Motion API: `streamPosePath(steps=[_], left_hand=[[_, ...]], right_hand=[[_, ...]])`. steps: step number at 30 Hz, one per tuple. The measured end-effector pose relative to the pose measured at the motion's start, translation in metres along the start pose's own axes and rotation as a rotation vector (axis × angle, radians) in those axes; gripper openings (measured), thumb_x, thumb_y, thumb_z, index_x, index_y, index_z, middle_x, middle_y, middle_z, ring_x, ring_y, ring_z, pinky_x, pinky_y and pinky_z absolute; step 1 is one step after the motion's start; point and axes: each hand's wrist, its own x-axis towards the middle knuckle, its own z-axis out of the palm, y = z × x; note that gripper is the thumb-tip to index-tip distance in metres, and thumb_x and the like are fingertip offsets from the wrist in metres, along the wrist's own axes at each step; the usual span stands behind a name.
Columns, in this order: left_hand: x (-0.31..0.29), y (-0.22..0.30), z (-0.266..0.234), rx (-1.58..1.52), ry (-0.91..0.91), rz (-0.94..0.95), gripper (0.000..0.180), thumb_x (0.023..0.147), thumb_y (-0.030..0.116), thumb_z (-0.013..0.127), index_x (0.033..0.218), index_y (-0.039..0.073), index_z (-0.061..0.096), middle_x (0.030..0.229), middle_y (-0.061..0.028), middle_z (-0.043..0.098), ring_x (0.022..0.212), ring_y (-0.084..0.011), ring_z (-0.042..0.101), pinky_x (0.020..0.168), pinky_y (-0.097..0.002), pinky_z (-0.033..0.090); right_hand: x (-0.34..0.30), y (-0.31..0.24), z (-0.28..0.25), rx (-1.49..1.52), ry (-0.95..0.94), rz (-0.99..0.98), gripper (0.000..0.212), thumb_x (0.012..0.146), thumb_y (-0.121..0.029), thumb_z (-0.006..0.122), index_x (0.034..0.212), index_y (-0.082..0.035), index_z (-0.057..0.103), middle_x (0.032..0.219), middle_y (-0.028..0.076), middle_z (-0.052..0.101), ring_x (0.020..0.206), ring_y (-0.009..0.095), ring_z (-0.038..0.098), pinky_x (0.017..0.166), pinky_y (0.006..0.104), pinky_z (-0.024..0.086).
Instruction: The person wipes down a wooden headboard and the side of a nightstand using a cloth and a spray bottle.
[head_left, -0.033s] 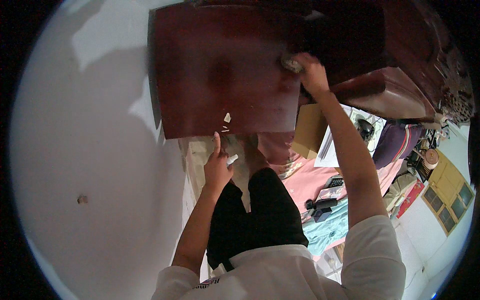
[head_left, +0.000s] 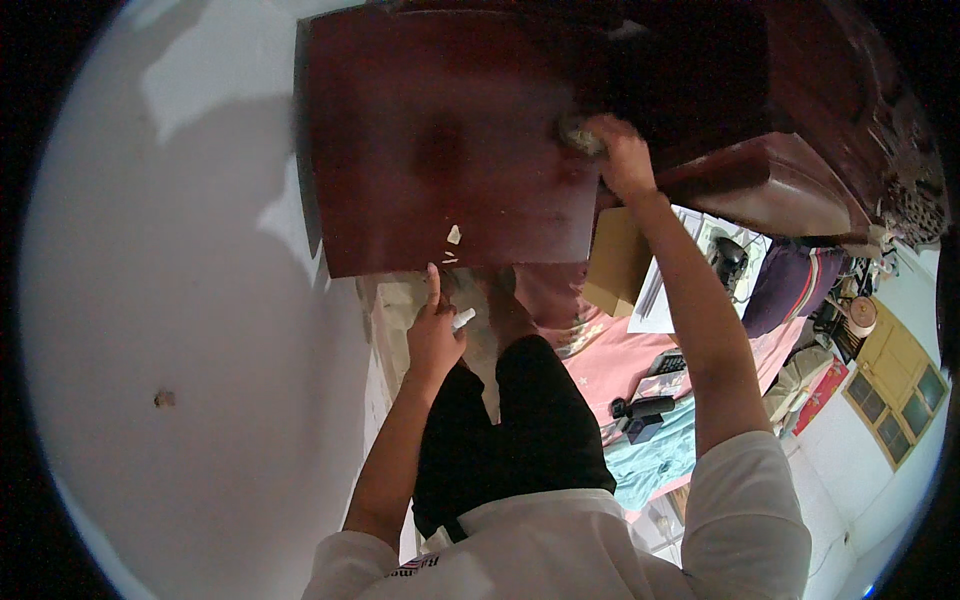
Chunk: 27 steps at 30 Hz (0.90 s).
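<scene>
Right hand (head_left: pixel 622 150) unmoved — cloth (head_left: pixel 578 135) (bunched), tabletop (head_left: pixel 440 140)

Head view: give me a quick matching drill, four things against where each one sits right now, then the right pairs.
Things:
1. right hand
2. left hand
3. dark red wooden top
4. pale scraps

Places or states:
A. at the near edge of the wooden top, index finger raised, a small white thing in the fingers
B. on the wood close to its near edge
C. stretched out onto the wood, pressing a small wad
D. glossy surface filling the upper middle of the picture, beside the white wall

Pairs: 1-C, 2-A, 3-D, 4-B
</scene>
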Motion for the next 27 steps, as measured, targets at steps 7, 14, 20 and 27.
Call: streamPosePath(steps=[7,14,20,27], left_hand=[[0.001,0.002,-0.005,-0.023,-0.021,-0.005,0.017,0.074,0.009,0.078,0.089,0.003,0.071,0.168,-0.0118,0.019,0.096,-0.0324,0.069,0.078,-0.0413,0.057],[0.001,0.003,-0.006,-0.042,-0.065,-0.012,0.018,0.075,0.009,0.076,0.091,0.002,0.074,0.169,-0.0112,0.015,0.100,-0.0322,0.069,0.079,-0.0418,0.058],[0.002,-0.002,-0.013,-0.050,-0.120,-0.036,0.018,0.076,0.007,0.075,0.093,-0.001,0.075,0.170,-0.0092,0.010,0.138,-0.0329,0.049,0.088,-0.0413,0.057],[0.000,-0.006,-0.013,-0.055,-0.105,-0.016,0.015,0.075,0.008,0.076,0.087,-0.002,0.074,0.170,-0.0106,0.009,0.143,-0.0497,0.034,0.104,-0.0461,0.049]], right_hand=[[-0.093,-0.025,0.018,0.080,-0.072,-0.123,0.055,0.061,0.007,0.069,0.112,-0.013,0.069,0.122,0.008,0.066,0.114,0.035,0.059,0.096,0.0460,0.053],[-0.172,-0.045,0.027,0.069,-0.226,-0.116,0.045,0.071,-0.014,0.077,0.116,-0.017,0.069,0.126,0.005,0.062,0.110,0.035,0.062,0.087,0.0442,0.057],[-0.136,-0.085,-0.001,0.263,-0.198,-0.078,0.053,0.066,0.000,0.075,0.117,-0.012,0.069,0.123,0.009,0.064,0.110,0.035,0.062,0.093,0.0427,0.055],[0.048,-0.148,0.007,0.312,0.170,-0.240,0.059,0.072,0.002,0.072,0.129,-0.011,0.062,0.130,0.013,0.058,0.118,0.039,0.056,0.100,0.0447,0.051]])
